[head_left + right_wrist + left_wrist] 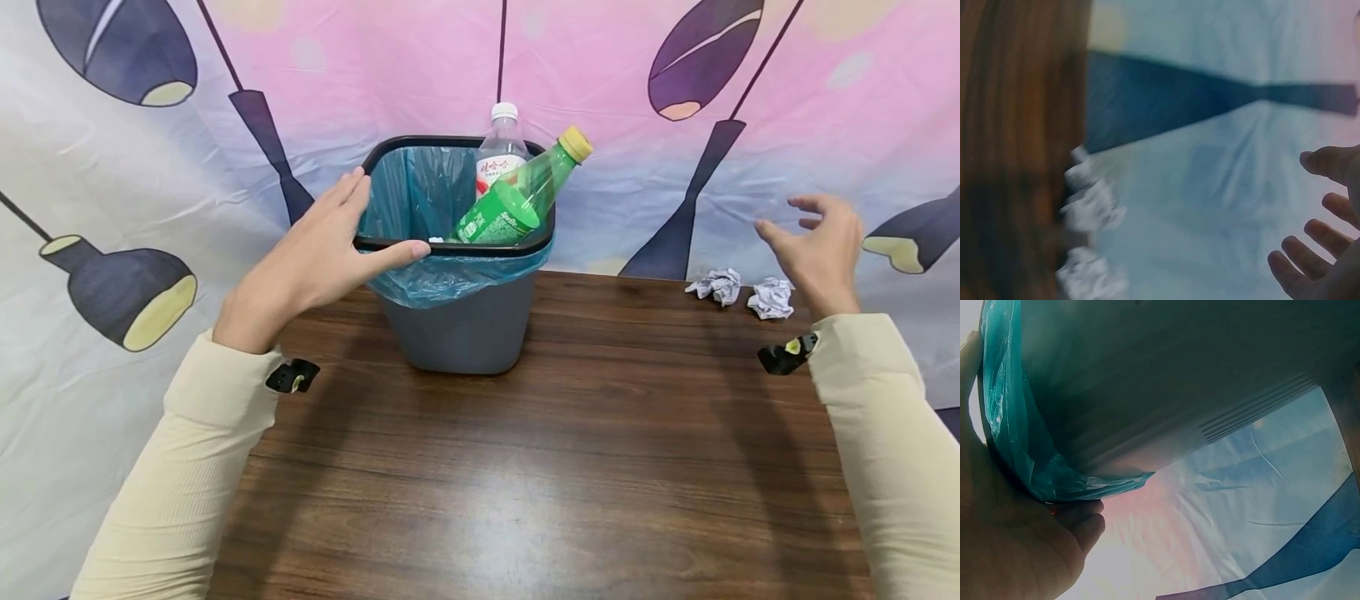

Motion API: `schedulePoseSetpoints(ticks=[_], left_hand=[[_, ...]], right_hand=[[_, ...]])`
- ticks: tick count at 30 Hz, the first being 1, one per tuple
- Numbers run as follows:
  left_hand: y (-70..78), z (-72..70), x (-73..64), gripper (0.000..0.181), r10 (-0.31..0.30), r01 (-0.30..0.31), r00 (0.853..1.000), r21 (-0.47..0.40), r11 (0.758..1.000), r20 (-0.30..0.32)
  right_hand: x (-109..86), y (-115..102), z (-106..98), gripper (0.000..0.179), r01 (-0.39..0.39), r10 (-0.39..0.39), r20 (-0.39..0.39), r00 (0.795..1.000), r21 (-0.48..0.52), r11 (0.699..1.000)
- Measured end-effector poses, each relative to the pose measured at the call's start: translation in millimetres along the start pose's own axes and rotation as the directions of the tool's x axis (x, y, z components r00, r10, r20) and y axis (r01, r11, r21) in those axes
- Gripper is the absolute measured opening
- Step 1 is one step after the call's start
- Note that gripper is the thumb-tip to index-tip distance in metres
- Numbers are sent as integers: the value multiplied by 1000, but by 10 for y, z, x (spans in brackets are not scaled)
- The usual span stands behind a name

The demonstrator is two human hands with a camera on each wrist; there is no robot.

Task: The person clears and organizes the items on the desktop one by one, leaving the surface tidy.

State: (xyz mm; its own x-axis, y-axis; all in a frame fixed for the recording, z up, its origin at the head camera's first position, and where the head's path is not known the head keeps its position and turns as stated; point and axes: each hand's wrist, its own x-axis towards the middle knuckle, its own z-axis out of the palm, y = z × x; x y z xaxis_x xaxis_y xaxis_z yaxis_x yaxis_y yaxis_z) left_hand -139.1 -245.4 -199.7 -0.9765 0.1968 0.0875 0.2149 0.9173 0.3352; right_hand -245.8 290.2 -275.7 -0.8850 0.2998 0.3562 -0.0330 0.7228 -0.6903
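My left hand (315, 250) rests against the near left corner of a grey trash bin (465, 333), fingers along its left rim and thumb stretched over the front rim. The left wrist view shows this hand (1016, 544) beside the blue bin liner (1041, 475). Inside the bin lean a green Sprite bottle (513, 208) with a yellow cap and a clear bottle (501, 154) with a white cap. My right hand (821, 246) hovers with nothing in it, fingers loosely bent, above two crumpled paper balls: one paper ball (771, 298) is nearer, another paper ball (722, 286) lies left of it.
The bin and paper balls stand at the back of a brown wooden table (562, 433). Right behind them hangs a patterned cloth (600, 75). A bit of white (437, 240) shows inside the bin by the front rim.
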Motion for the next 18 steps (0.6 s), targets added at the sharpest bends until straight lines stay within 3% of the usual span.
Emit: schedulePoseSetpoints(ticks=[11, 18], left_hand=[[2, -10, -10, 114, -8, 8, 1000, -2, 1000, -1], [5, -3, 1, 114, 4, -4, 1000, 2, 1000, -7]], right_hand=[[-57, 674, 133, 68, -23, 31, 80, 996, -104, 994], [-81, 899, 181, 72, -40, 69, 151, 986, -189, 981]])
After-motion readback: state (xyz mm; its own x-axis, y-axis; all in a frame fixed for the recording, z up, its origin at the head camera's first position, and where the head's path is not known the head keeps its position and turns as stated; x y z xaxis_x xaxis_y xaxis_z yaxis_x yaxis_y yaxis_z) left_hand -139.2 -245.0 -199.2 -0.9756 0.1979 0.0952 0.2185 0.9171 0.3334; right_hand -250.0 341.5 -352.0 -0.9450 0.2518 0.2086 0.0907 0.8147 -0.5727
